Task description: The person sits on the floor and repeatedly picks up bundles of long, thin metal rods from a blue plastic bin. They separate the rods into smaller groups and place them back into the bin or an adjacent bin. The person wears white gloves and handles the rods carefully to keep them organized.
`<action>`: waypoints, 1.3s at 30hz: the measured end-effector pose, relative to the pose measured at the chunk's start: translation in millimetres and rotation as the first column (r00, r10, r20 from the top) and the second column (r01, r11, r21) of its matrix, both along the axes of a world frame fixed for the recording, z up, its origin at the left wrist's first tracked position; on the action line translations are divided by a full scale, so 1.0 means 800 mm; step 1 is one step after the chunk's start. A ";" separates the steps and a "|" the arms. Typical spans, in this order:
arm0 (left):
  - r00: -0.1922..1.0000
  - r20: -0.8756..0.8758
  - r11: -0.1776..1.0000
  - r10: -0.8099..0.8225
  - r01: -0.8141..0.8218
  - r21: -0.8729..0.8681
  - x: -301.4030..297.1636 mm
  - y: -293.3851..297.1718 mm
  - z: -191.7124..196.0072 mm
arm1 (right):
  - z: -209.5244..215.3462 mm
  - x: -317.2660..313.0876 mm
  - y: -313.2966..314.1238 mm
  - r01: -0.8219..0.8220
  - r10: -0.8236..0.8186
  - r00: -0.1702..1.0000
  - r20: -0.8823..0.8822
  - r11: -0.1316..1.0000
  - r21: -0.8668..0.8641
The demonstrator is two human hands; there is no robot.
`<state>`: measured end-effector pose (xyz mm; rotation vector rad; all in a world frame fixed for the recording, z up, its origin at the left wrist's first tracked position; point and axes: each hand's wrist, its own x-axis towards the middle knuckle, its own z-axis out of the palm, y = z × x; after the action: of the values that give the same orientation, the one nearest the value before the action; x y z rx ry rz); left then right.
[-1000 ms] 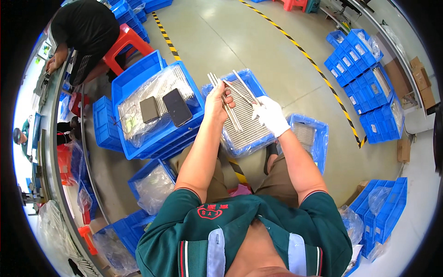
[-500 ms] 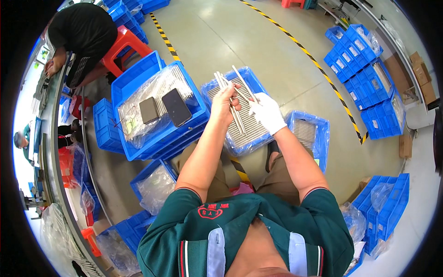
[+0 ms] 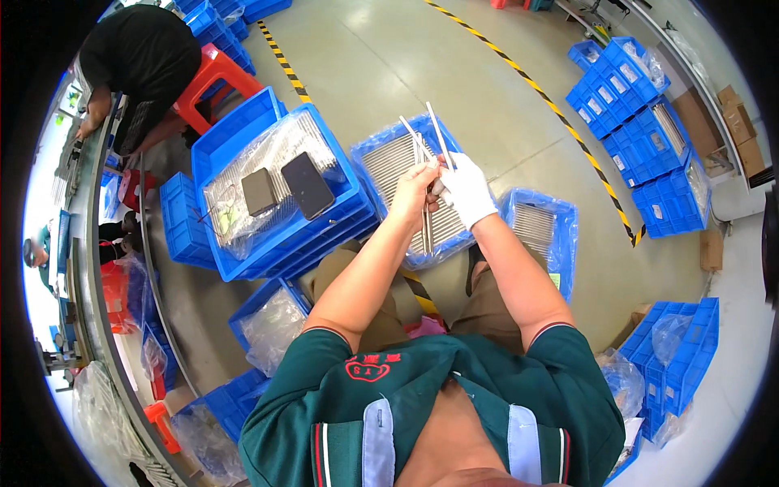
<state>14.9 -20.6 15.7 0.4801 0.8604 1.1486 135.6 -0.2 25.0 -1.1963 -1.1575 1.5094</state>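
Observation:
My bare left hand (image 3: pixel 415 188) is closed around a few thin metal rods (image 3: pixel 427 234), whose ends stick out above and below the fingers. My right hand (image 3: pixel 468 193), in a white glove, grips a single metal rod (image 3: pixel 437 128) that slants up past the fingertips. Both hands meet, fingertips close together, over a blue bin (image 3: pixel 355 152) lined with clear plastic. Rows of similar rods (image 3: pixel 388 169) lie side by side in that bin. The exact number in my left hand is hidden by the fingers.
At left, stacked blue crates (image 3: pixel 347 207) hold plastic-covered rods, a phone (image 3: pixel 308 185) and a dark flat box (image 3: pixel 260 191). A smaller lined bin (image 3: pixel 568 235) stands right. A person in black (image 3: pixel 146 57) bends over a bench beside a red stool (image 3: pixel 213 85). Blue bins (image 3: pixel 649 146) stand far right.
My hands have come together. The left hand has shifted right and its rods are bunched more upright; the right hand's rod also points more steeply upward.

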 end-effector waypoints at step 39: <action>0.841 0.423 0.940 -0.338 0.326 0.102 -0.024 0.013 -0.024 | -0.047 0.021 0.056 -0.100 0.032 0.926 0.377 0.982 0.162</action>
<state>-4.3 -10.2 -3.6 0.3550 0.3508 0.8938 152.3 44.3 -12.4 -1.3671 -1.5650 1.2238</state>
